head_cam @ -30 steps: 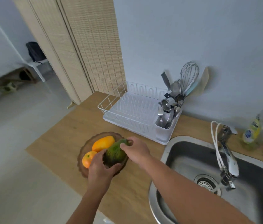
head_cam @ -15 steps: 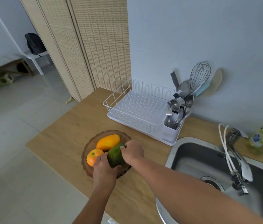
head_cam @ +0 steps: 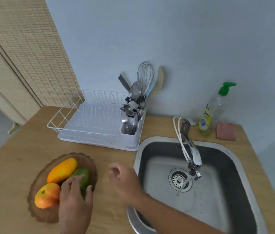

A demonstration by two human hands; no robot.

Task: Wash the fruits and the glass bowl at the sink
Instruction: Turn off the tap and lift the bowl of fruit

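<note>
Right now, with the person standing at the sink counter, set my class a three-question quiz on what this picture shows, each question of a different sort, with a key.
1. True or false: the left hand rests on the dark green oval fruit in the brown scalloped glass bowl.
2. Multiple choice: the right hand is A) holding the elongated yellow-orange fruit, B) open and empty above the wooden counter, C) on the chrome tap.
3. Fill in: the round orange fruit lies in the ____.

Key: 1 true; 2 B; 3 bowl.
</note>
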